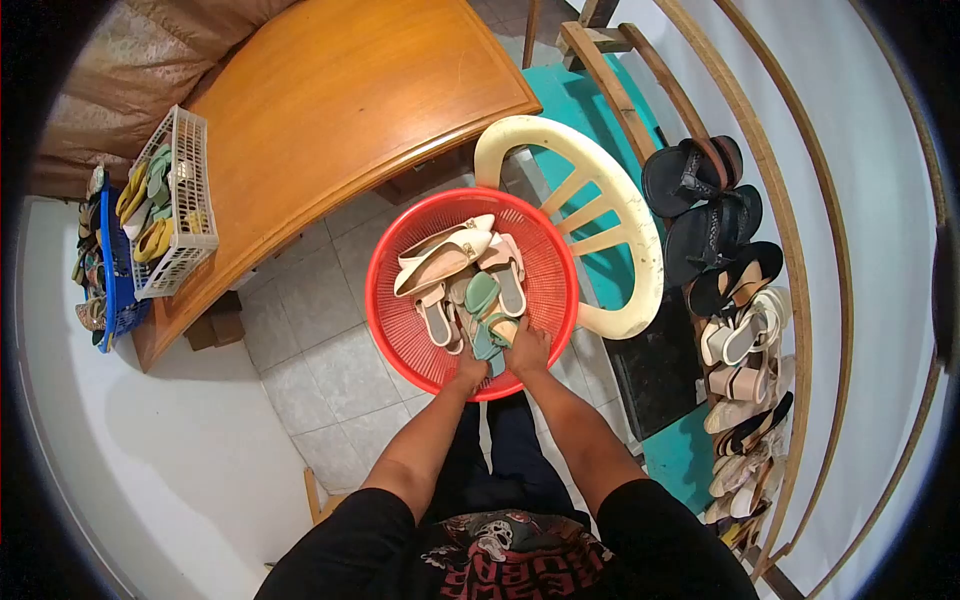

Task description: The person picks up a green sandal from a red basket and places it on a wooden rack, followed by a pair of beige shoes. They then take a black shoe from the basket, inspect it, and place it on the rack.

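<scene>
Tiled floor below, your left hand [470, 368] and right hand [528, 350] grip the round red plastic basket's [400, 310] near rim, fingers half hidden; green sandals [483, 310] point away.

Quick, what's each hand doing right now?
Left hand: on the red basket rim; grip cannot be told.
Right hand: closed on a green sandal.

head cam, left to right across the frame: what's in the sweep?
Blue basket of footwear → white basket of sandals → wooden table → red basket of shoes, both hands at its near rim → cream plastic chair → shoe rack with rows of sandals.
</scene>
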Demonstrator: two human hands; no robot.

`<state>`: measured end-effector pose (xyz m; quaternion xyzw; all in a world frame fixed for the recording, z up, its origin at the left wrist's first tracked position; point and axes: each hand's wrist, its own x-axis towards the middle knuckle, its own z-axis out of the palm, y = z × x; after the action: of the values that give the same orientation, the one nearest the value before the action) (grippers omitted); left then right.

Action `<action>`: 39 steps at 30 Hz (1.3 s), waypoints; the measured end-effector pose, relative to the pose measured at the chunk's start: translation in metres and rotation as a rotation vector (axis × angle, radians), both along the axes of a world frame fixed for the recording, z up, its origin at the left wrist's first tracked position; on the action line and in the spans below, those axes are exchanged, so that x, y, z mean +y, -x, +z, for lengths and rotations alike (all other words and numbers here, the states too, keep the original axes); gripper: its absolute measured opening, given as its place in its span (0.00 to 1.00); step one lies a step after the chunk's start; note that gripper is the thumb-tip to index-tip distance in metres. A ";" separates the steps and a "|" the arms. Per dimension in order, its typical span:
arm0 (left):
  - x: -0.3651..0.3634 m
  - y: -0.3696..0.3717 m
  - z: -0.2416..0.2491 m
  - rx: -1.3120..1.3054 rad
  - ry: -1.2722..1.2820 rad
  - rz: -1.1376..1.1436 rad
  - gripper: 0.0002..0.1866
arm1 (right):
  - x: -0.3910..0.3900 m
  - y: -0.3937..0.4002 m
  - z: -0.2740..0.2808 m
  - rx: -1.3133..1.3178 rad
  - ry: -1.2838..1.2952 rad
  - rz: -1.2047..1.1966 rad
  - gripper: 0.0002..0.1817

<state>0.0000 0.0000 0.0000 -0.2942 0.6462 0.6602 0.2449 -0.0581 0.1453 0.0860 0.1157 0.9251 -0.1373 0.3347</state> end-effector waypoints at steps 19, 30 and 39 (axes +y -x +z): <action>-0.028 -0.009 0.187 -0.173 -0.414 -0.087 0.44 | 0.056 -0.047 0.070 0.245 0.972 -0.443 0.35; -0.017 0.015 0.265 0.085 -0.343 -0.128 0.46 | 0.050 -0.064 0.145 0.295 1.276 -0.727 0.33; 0.032 0.057 0.296 0.479 -0.186 -0.134 0.47 | 0.070 -0.032 0.220 0.610 1.152 -0.509 0.28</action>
<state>-0.0572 0.0325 0.2964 -0.0624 0.6404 0.7498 0.1540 -0.0258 0.2152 0.3061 0.0893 0.7018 -0.7062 0.0254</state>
